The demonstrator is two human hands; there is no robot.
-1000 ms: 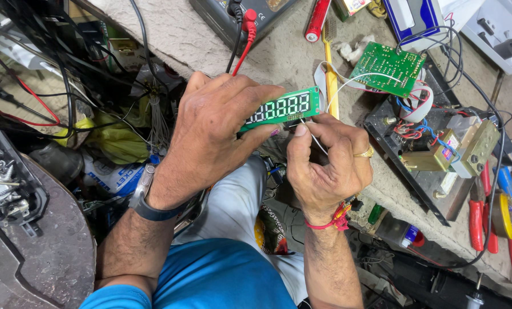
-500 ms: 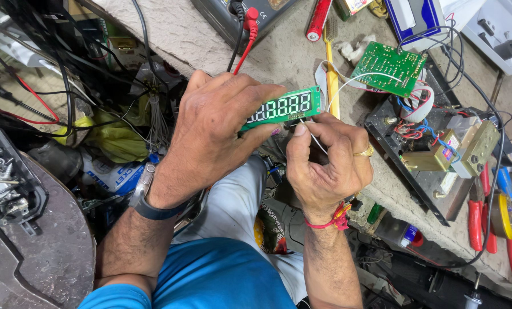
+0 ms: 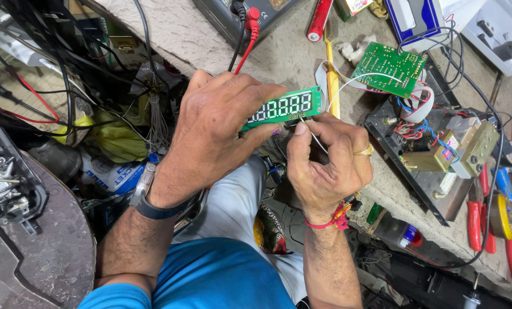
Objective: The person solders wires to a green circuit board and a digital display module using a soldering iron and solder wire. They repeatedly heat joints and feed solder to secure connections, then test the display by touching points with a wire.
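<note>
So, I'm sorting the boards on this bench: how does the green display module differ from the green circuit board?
The display module is a narrow strip held up in the left hand; the circuit board is a wider rectangle lying on the bench. The module shows a row of digit segments; the board shows solder points and attached wires. Both are green.

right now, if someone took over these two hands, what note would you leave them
Left hand: grips the green digit display board from above, holding it up over the bench edge.
Right hand: pinches a thin white wire whose tip meets the board's lower edge.
Nearby: green circuit board with white leads on the concrete bench, an opened black chassis beside it, red-handled pliers at the far right.
Done: display in hand, wire at the board.
Left: whether the wire is fixed cannot be told.
</note>
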